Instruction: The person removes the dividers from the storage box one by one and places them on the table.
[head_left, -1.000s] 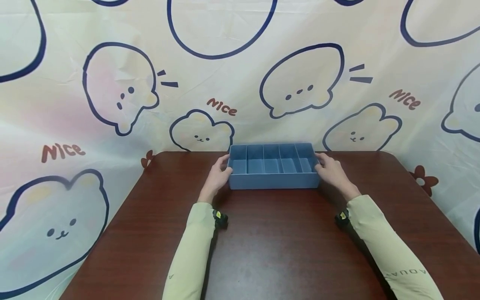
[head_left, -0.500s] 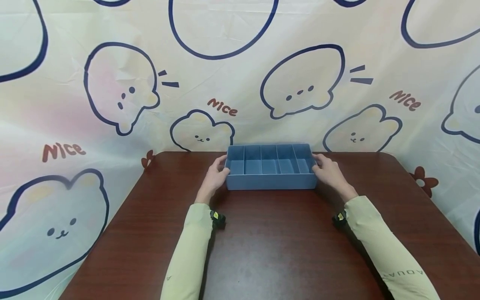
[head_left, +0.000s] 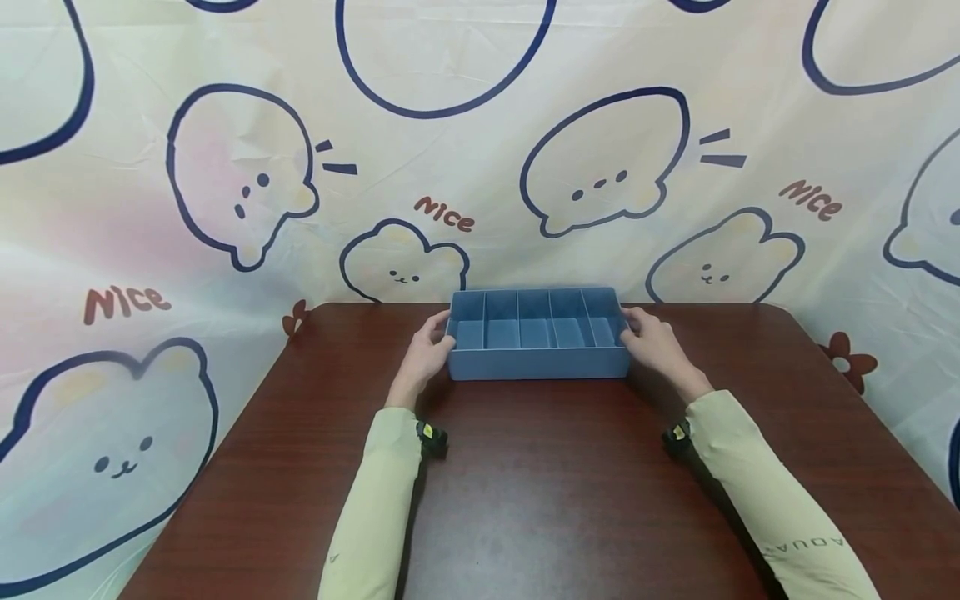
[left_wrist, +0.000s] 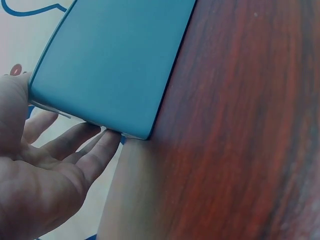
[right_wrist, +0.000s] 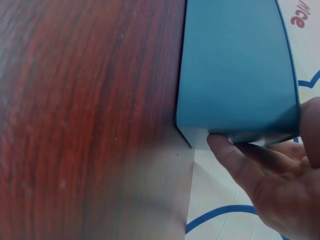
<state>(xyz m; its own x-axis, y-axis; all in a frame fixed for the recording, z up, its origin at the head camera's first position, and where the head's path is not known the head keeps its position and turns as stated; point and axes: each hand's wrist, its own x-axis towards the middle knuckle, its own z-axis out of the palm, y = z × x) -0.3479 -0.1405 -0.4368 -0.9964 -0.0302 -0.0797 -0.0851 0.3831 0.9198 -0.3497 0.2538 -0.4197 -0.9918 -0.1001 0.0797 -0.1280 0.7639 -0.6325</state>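
A blue divided organizer box (head_left: 538,363) sits near the far edge of the table, its row of several compartments open at the top with nothing visible in them. My left hand (head_left: 427,350) grips its left end, thumb at the near corner by the rim. At the opposite end my right hand (head_left: 654,340) holds it the same way. In the left wrist view, the fingertips (left_wrist: 111,139) touch the box's end wall below the rim. The right wrist view shows the right fingers (right_wrist: 235,162) against the other end wall. Compartment floors are partly hidden by the front wall.
The dark brown wooden table (head_left: 525,492) stretches toward me in front of the box. Behind and beside it hangs a pale curtain (head_left: 480,167) printed with cartoon bears. Small dark cameras are strapped at both wrists.
The box has slid slightly to the left along the far side of the table. Both hands have moved with it and keep their hold on its ends.
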